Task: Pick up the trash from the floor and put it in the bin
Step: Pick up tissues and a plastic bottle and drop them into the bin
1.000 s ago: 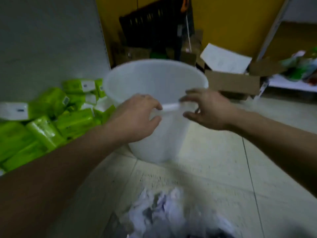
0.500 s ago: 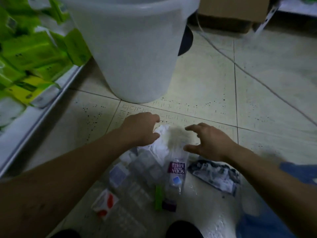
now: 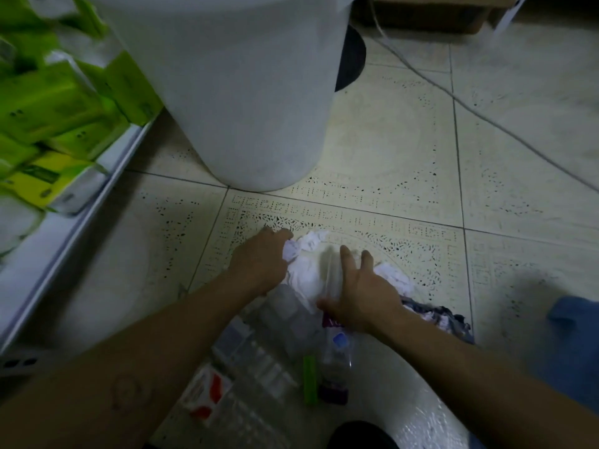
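Observation:
A white plastic bin (image 3: 233, 92) stands on the tiled floor ahead of me. A heap of trash lies in front of it: crumpled white paper (image 3: 308, 264), a clear plastic bottle (image 3: 337, 354) with a purple label, clear plastic trays (image 3: 275, 322), a green strip (image 3: 310, 380), a red-and-white wrapper (image 3: 207, 393) and a dark printed wrapper (image 3: 434, 315). My left hand (image 3: 262, 257) has its fingers curled onto the left side of the crumpled paper. My right hand (image 3: 363, 286) lies flat, fingers spread, over the paper and the bottle's top.
Green tissue packs (image 3: 48, 102) fill a low white shelf (image 3: 74, 228) on the left. A thin cable (image 3: 486, 121) crosses the floor at the right. A cardboard box (image 3: 431, 14) sits behind the bin. Blue cloth (image 3: 577, 322) shows at the right edge.
One second ago both hands held the bin's rim. They then dropped to the trash heap, and now the left fingers have closed onto the crumpled paper while the right hand pressed down flat.

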`<state>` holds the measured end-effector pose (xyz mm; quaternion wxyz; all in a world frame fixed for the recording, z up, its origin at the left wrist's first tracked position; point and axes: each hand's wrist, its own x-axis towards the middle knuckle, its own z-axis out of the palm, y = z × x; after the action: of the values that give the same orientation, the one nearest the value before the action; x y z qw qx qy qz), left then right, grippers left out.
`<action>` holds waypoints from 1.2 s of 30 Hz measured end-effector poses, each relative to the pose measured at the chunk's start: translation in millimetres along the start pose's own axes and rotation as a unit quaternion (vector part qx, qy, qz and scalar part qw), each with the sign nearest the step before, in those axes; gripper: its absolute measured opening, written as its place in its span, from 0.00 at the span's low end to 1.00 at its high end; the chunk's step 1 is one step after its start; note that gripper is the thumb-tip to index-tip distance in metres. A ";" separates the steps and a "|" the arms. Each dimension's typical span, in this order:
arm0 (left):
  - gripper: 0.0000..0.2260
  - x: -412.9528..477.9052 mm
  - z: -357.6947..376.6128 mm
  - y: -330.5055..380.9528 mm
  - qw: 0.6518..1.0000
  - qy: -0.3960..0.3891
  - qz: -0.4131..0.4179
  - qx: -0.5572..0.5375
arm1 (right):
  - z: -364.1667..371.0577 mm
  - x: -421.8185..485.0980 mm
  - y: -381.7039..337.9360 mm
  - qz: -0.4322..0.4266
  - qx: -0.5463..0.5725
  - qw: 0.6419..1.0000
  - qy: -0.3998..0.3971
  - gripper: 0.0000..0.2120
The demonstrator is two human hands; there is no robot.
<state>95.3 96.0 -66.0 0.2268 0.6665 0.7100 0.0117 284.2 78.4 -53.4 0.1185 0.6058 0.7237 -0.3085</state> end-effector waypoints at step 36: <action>0.33 17.2 -335.2 12.1 0.941 0.297 0.041 -0.158 | -361.3 17.1 -164.1 -0.115 0.413 0.892 0.145 0.28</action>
<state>-6.7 209.5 233.2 0.1074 0.6169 0.7061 0.3307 197.4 293.0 269.3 -0.2846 0.5511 0.6048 -0.4995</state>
